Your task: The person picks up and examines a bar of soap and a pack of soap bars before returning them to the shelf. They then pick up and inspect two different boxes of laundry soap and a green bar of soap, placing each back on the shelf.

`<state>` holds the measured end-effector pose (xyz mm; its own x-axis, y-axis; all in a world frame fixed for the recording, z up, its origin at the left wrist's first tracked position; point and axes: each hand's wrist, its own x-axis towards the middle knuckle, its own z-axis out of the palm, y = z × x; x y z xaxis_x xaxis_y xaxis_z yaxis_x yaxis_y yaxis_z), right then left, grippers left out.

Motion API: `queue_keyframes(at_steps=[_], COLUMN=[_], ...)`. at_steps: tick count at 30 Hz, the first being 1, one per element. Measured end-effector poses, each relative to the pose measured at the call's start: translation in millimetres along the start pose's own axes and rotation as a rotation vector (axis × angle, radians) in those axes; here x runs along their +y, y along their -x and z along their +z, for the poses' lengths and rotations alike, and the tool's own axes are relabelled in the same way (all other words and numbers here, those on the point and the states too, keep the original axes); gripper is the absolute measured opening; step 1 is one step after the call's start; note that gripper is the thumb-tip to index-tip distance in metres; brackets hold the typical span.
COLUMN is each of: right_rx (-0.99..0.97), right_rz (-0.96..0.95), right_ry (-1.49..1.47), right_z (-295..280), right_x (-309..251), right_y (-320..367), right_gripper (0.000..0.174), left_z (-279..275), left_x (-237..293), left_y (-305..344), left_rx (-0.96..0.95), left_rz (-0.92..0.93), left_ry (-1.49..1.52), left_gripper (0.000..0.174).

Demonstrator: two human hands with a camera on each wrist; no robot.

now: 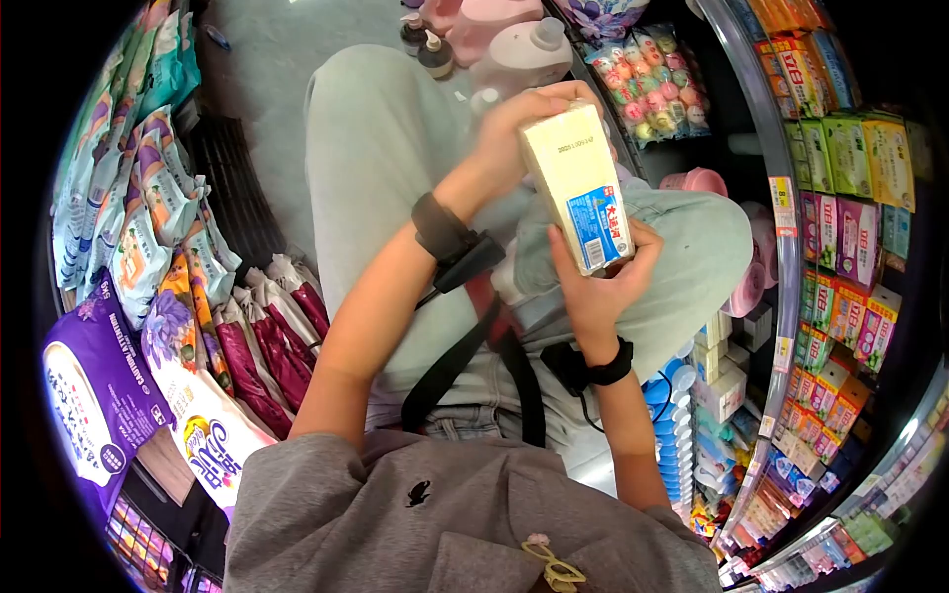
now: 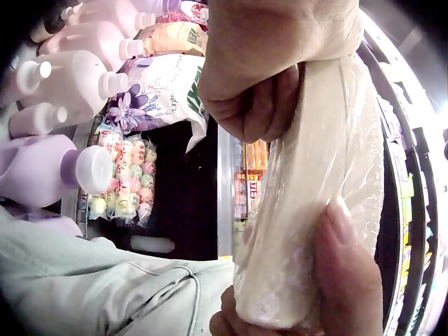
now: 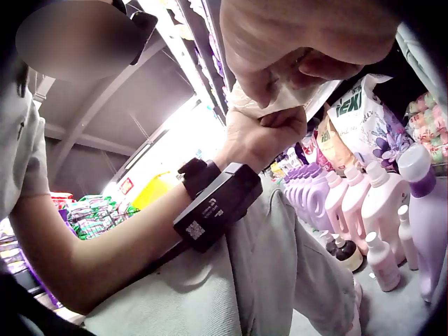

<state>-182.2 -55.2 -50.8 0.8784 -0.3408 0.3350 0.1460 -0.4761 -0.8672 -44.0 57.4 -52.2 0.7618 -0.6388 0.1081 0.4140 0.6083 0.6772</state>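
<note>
A long cream-coloured block in clear film, with a blue, white and red label, is held up over the person's lap. The left hand grips its far end, and curled fingers of that hand show beside the wrapper in the left wrist view. At the near end the right hand holds the block, its thumb lying along the wrapped side. In the right wrist view the right hand covers much of the block, and the left hand is beneath.
Shelves of small boxed goods rise on the right behind a metal rail. Bagged goods line the left. Pink bottles stand on the floor ahead, near a bag of colourful balls. A strap crosses the lap.
</note>
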Motion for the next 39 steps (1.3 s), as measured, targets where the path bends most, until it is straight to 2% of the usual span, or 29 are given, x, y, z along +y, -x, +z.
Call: queue_keyframes(at_steps=[9,15,18,21,24,25,27,31,34,37,39], right_rx=[0.007,0.008,0.023,0.025,-0.018,-0.006,-0.026,0.018,0.027,-0.011,-0.014], right_rz=[0.008,-0.051,-0.011,-0.077,-0.019,0.004,0.029,-0.111,-0.138,-0.13,-0.11], right_ry=[-0.038,0.012,-0.013,0.028,0.028,-0.082,-0.093,-0.049,-0.094,-0.097,-0.13], right_z=[0.7,0.6,0.7,-1.0,-3.5,-1.3,-4.4,-10.5,-15.1,-23.9,-24.3], right_x=[4.9,-0.4,1.7,0.5,6.2,1.6,-0.9,-1.0,0.3,2.4,0.9], right_y=[2.0,-1.6,-0.1,-1.2,-0.5,-2.0,-3.3,-11.4,-12.2,-11.2,-10.8], right_gripper=[0.061,0.062,0.06,0.059,0.059,0.057,0.057,0.054,0.055,0.055,0.056], left_z=[1.5,-1.4,-0.6,2.6,-1.0,5.4,3.7,4.4,-2.3,7.5,11.8], left_x=[1.8,-2.5,-1.7,0.9,-0.1,7.1,6.3,1.2,-3.6,-2.9,-4.1], left_y=[1.3,1.1,1.9,4.7,9.3,12.7,13.7,16.1,19.1,25.9,29.2], left_rx=[-0.003,0.021,0.041,0.049,0.071,0.071,0.094,0.12,0.028,0.167,0.202], left_rz=[-0.003,0.007,0.008,-0.004,0.027,0.0,0.002,0.025,0.127,0.133,0.187], left_ry=[0.001,0.013,-0.03,-0.023,-0.037,-0.029,-0.055,-0.071,0.031,0.021,-0.143], left_gripper=[0.041,0.04,0.04,0.04,0.041,0.041,0.041,0.042,0.042,0.043,0.041])
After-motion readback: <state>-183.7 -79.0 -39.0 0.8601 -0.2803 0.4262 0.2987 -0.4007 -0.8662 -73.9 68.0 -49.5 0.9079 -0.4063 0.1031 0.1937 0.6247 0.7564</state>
